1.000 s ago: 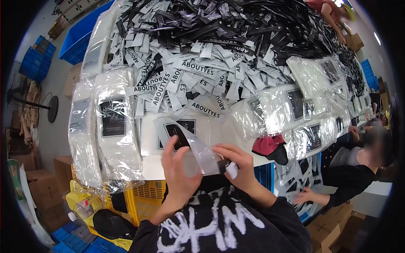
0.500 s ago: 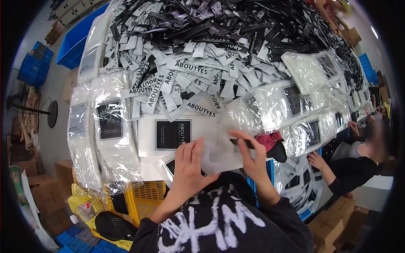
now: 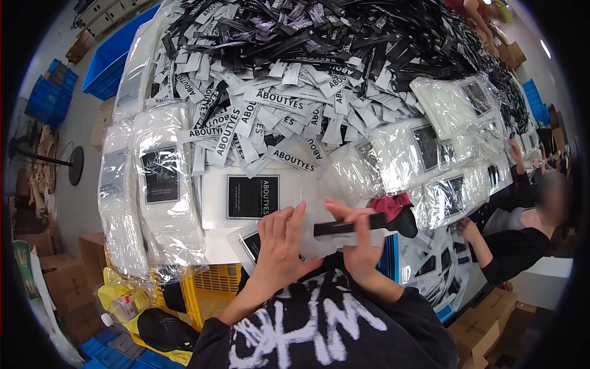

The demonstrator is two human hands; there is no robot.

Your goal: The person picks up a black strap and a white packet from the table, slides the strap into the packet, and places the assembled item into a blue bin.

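Left hand [image 3: 280, 246] beside ABOUTYES label [image 3: 252, 197]

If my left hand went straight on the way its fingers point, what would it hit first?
Your left hand would probably meet the flat, black-labelled white stack first, then the loose ABOUTYES strips beyond; its height above the stack is unclear.

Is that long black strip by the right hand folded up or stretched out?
Stretched out where it shows: the black strip runs straight across the right hand, which hides part of it.
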